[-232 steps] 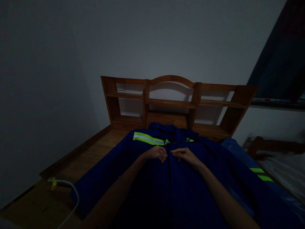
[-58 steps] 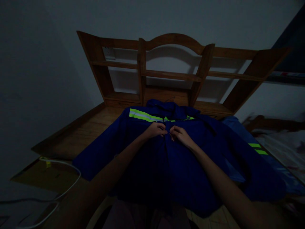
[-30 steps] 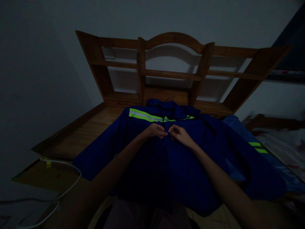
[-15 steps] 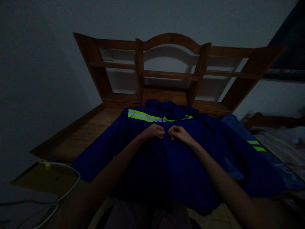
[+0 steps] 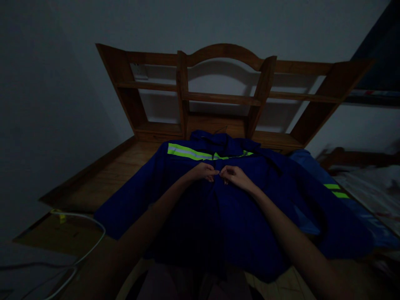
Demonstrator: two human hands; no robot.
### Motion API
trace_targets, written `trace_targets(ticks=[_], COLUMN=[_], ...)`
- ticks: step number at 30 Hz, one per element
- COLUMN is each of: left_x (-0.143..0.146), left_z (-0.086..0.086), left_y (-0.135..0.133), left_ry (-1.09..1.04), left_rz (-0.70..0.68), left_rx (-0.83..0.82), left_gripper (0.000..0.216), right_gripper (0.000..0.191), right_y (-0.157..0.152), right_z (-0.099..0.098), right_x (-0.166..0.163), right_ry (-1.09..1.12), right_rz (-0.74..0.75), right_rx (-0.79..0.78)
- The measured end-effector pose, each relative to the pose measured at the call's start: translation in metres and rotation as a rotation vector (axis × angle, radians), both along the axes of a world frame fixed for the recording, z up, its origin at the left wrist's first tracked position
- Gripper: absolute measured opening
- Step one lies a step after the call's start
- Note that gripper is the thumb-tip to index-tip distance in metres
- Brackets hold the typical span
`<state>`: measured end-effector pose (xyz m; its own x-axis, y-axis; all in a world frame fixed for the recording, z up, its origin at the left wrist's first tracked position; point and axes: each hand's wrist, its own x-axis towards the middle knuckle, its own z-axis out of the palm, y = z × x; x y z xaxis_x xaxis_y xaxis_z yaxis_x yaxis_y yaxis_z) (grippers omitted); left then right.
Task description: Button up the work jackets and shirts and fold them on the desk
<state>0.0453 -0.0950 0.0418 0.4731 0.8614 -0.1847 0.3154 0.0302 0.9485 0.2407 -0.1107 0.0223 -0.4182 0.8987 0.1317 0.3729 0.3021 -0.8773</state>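
Room: dim bedroom, plain grey wall across the top of the frame, dark curtain at the upper right corner.
Bed platform [image 5: 118, 175]: bare wooden boards, running from the lower left up to the middle; it carries the garment flat, so both front edges lie within reach.
Headboard shelf [image 5: 225, 98]: wooden, arched in the middle, open compartments to either side, standing upright against the wall just behind the garment's collar.
Blue work jacket [image 5: 250, 216]: spread front-up across the middle of the frame, collar toward the headboard, sleeves thrown out to lower left and to the right; its hem hangs over the near edge at the bottom.
Reflective stripe [image 5: 187, 152]: yellow-green and silver band across the chest, just above the hands; a second short pair shows on the right sleeve at the right edge.
Left hand [image 5: 204, 171]: lies on the jacket just left of the front opening, fingers curled, the grip pinched on the fabric edge there, likely to hold that side steady.
Right hand [image 5: 236, 176]: just beside the left, on the other side of the opening, fingertips nearly touching it; its grip is pinched on the opposite front edge. Whether a button or a zip lies between them is too dark to tell.
Forearms: both reach up from the bottom of the frame, meeting at the chest.
White cable [image 5: 89, 233]: loops over the lower left, well apart from the hands.
Second bed [image 5: 371, 196]: pale bedding at the right edge, beyond the sleeve.
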Motion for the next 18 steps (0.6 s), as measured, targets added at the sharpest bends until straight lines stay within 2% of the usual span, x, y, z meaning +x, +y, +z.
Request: trace_targets(ticks=[6,9,11,14,16,18], left_x=[0.004,0.008,0.006,-0.011,-0.034,-0.065], left_z=[0.004,0.004,0.006,0.01,0.015,0.021], left_y=[-0.001,-0.006,-0.015,-0.04,-0.06,-0.08], left_ry=[0.042,0.145,0.315,0.709,0.966,1.153], left_rz=[0.009,0.046,0.116,0.322,0.419,0.438], left_rx=[0.047,0.116,0.216,0.454,0.578,0.622], left_gripper=[0.04,0.043,0.047,0.049,0.042,0.031], right_gripper=[0.027,0.03,0.032,0.035,0.037,0.038], right_y=[0.002,0.006,0.01,0.013,0.013,0.013], right_z=[-0.003,-0.006,-0.009,-0.012,-0.014,-0.016], right_x=[0.0,0.0,0.001,0.003,0.004,0.004], right_ry=[-0.007,0.032,0.056,0.059,0.05,0.033], right_rz=[0.009,0.0,-0.004,0.001,0.005,-0.006], right_rx=[0.051,0.031,0.019,0.035,0.046,0.064])
